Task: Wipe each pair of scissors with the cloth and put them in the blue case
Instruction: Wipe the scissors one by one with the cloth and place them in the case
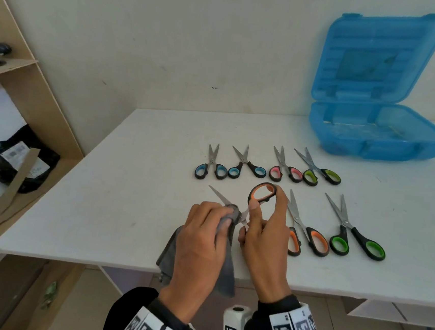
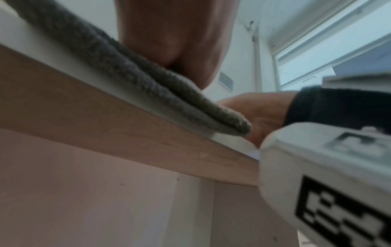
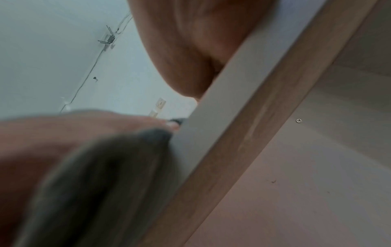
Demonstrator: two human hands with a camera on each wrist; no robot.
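Observation:
In the head view my left hand [image 1: 204, 232] grips a grey cloth [image 1: 224, 266] bunched round the blade of an orange-handled pair of scissors [image 1: 262, 193]; one blade tip pokes out to the upper left. My right hand [image 1: 263, 227] holds those scissors by the handles, thumb along one loop. The cloth's tail hangs over the table's front edge, as the grey cloth [image 2: 131, 70] in the left wrist view shows. The open blue case [image 1: 373, 137] stands at the far right, lid up. Both wrist views look up from under the table edge.
Several more scissors lie in two rows on the white table [image 1: 129, 183]: blue, pink and lime handles behind, an orange pair [image 1: 308, 234] and a green pair [image 1: 355, 236] to the right of my hands. A wooden shelf [image 1: 25, 109] stands to the left.

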